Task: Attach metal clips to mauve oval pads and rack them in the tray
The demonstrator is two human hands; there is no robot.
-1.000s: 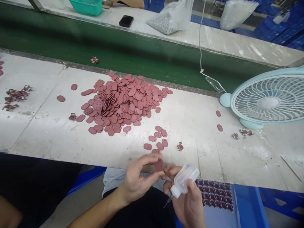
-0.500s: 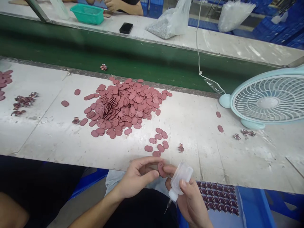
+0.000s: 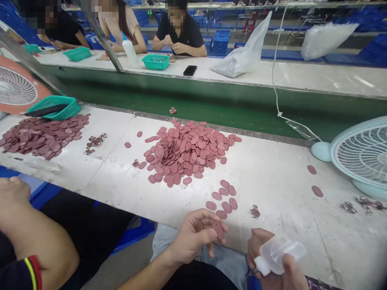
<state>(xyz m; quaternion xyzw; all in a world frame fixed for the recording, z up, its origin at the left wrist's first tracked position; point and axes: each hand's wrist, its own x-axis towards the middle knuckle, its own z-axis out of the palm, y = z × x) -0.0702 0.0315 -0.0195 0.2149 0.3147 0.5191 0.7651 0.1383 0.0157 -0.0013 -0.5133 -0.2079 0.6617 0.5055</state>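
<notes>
Head view: left hand [image 3: 193, 237] pinches one pink oval disc [image 3: 218, 230] between thumb and fingertips, just off the near edge of the table [image 3: 272, 181]. Disc's long axis runs roughly up-down in frame, tilted a bit, flat face toward the camera.

Right hand [image 3: 272, 262] is closed around a small clear squeeze bottle [image 3: 279, 253]. Bottle lies nearly level, cap end pointing left and slightly down toward the disc hand, base to the right. Bottle and disc are apart, not touching.

On the table just beyond the left hand: a small cluster of loose discs [image 3: 223, 195], with a dark scrap [image 3: 255, 211] beside it. Farther back, the main disc pile [image 3: 189, 151]. Second pile [image 3: 39, 137] at far left, next to a green basket [image 3: 54, 108]. Pale blue fan [image 3: 359, 157] at right, two stray discs in front of it. Green conveyor [image 3: 181, 96] runs behind the table; people sit across it.

A co-worker's arm [image 3: 33, 237] fills the lower left corner. Nothing lies between the two hands.
</notes>
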